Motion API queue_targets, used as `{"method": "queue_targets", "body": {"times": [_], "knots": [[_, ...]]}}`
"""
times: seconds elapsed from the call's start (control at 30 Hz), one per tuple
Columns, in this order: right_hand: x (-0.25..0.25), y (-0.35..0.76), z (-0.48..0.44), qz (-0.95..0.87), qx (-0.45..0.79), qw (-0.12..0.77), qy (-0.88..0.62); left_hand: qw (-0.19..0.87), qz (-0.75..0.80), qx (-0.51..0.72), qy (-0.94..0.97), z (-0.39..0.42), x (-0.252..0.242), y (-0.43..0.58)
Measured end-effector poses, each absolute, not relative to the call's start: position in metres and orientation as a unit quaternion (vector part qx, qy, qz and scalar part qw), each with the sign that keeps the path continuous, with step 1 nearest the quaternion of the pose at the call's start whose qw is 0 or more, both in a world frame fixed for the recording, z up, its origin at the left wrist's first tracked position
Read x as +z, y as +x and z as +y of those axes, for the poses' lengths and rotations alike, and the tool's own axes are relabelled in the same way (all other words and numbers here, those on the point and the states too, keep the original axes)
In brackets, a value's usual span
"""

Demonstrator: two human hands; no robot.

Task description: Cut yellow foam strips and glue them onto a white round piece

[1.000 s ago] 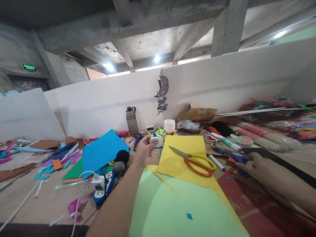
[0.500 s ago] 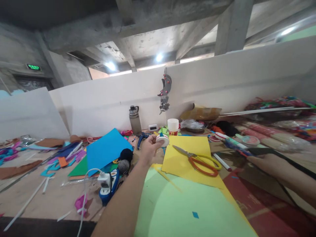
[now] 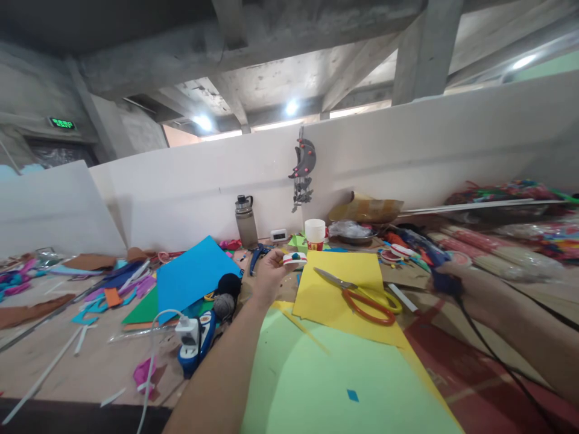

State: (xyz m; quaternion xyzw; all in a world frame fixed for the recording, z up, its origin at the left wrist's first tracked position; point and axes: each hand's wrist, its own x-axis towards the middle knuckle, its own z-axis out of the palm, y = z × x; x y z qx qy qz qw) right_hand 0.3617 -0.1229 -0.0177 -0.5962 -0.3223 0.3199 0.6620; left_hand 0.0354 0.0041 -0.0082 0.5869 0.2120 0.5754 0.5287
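Lifting the blue glue gun [image 3: 429, 253] off the table [image 3: 67, 361] is the change on my right side. A second ago my right hand [image 3: 456, 283] was only resting on it while it lay beside the yellow sheet [image 3: 316, 301]. Now the gun is in the air, past the right edge of that sheet, and its black cord [image 3: 497, 355] hangs down along my forearm. The picture is blurred here, but my right grip looks wrapped closed around the handle, with the nose pointing up and away from me.

My left hand [image 3: 266, 274] has stayed almost in the same place, above the far left corner of the yellow sheet. It has turned the small round white piece [image 3: 294, 259]: before, its flat face looked toward me, and now I see it nearly from the edge, with a red band around it and something dark on top. My left grip pinches this piece between the thumb and the fingertips, with the other fingers curled in.

So I judge that both things are now off the table and in my hands, well apart from each other. The orange-handled scissors [image 3: 362, 295] lie untouched on the yellow sheet between my two hands, and the green sheet [image 3: 316, 380] lies under my left forearm.
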Motion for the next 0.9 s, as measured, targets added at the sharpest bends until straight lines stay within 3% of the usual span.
{"method": "queue_targets", "body": {"times": [0.13,0.37,0.5,0.77,0.9], "knots": [[0.013,0.322,-0.090,-0.328,0.415,0.660,-0.533,0.425,0.232,0.566,0.667,0.006,-0.009,0.031],[0.010,0.272,-0.067,-0.429,0.501,0.610,-0.440,0.320,0.317,0.554,0.700,0.008,-0.011,0.027],[0.008,0.268,-0.056,-0.484,0.510,0.582,-0.409,0.355,0.347,0.556,0.667,0.010,-0.015,0.029],[-0.003,0.281,-0.062,-0.480,0.576,0.550,-0.367,0.538,0.323,0.527,0.573,-0.002,-0.014,0.042],[-0.003,0.281,-0.065,-0.492,0.536,0.563,-0.392,0.500,0.329,0.535,0.596,-0.003,-0.014,0.042]]}}
